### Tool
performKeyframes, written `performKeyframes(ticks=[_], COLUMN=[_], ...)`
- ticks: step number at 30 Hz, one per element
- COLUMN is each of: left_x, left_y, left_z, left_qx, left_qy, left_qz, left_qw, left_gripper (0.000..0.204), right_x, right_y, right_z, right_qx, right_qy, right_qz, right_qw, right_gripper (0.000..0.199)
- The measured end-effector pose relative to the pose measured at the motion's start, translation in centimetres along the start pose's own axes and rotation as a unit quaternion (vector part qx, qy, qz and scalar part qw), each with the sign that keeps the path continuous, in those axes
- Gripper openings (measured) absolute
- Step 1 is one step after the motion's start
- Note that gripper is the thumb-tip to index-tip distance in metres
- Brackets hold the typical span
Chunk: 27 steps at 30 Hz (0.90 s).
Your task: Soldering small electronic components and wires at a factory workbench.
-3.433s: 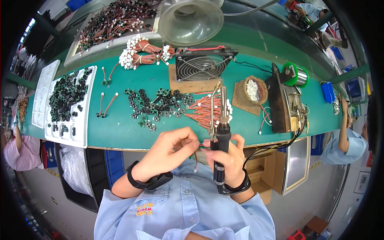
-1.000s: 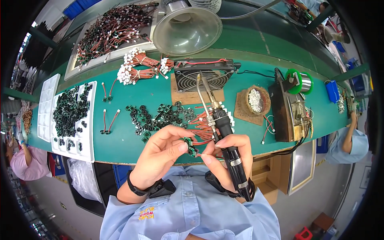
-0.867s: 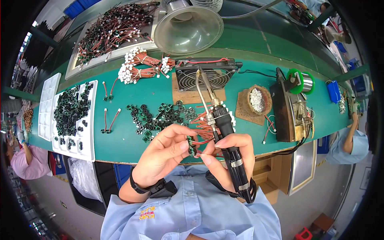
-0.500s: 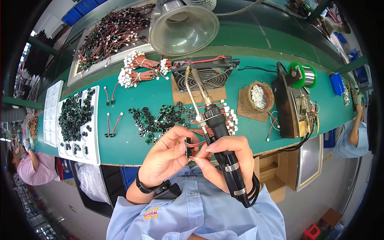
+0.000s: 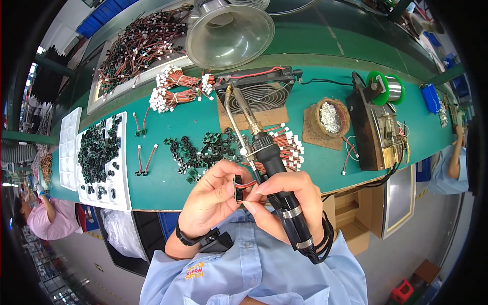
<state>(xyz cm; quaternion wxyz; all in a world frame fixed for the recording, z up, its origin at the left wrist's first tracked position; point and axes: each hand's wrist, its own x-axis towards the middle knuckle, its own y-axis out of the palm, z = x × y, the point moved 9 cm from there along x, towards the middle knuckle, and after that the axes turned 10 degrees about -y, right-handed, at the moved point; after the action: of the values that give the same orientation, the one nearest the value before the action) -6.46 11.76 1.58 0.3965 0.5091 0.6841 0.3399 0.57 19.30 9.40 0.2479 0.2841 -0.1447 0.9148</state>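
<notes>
Pinched between the thumb and fingers of my left hand (image 5: 206, 201) is a small circuit board (image 5: 238, 189), held on edge in front of my chest. My right hand (image 5: 292, 195) grips a black soldering iron (image 5: 269, 155) with a metal solder-feed tube (image 5: 232, 112) alongside its tip. The same hand's thumb and fingertip pinch a thin red wire lead (image 5: 247, 185) at the board. The iron's tip points away from me, apart from the board. Beyond my hands lie a heap of small dark boards (image 5: 203, 150) and a fan of white-plugged wire leads (image 5: 290, 147).
A black fan (image 5: 262, 94) stands behind the iron, under a clear extraction hood (image 5: 230, 38). To the right are a round pot (image 5: 333, 118) of silvery bits, a solder spool (image 5: 389, 89) and a dark box unit (image 5: 368, 127). White trays (image 5: 122, 195) stand left.
The soldering iron's tip has swung slightly left. The whole view has shifted a little. Both hands keep their hold at the board and wire.
</notes>
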Motion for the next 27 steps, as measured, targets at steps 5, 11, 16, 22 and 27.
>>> performKeyframes(ticks=[5,11,16,22,27], left_x=[-0.07,-0.18,-0.1,-0.08,-0.05], left_y=[-0.1,-0.3,-0.06,0.08,0.12], left_z=[-0.15,-0.15,-0.25,-0.27,-0.36], left_qx=[0.01,0.018,0.021,0.015,0.024], left_qy=[0.011,0.016,0.015,0.018,0.02], left_qz=[-0.004,-0.011,-0.001,0.012,0.004], left_qw=[1.0,1.0,1.0,1.0,1.0], left_gripper=[0.019,0.019,0.02,0.02,0.019], right_x=[0.02,0.09,0.2,0.33,0.25], right_y=[-0.02,-0.03,-0.08,-0.15,-0.16], right_z=[-0.12,-0.35,-0.45,-0.41,-0.56], right_qx=[-0.001,0.01,0.021,0.024,0.03], right_qy=[0.007,0.023,0.028,0.027,0.035], right_qz=[0.004,0.012,0.01,0.009,0.004], right_qw=[1.0,1.0,0.999,0.999,0.999], right_gripper=[0.037,0.035,0.035,0.034,0.034])
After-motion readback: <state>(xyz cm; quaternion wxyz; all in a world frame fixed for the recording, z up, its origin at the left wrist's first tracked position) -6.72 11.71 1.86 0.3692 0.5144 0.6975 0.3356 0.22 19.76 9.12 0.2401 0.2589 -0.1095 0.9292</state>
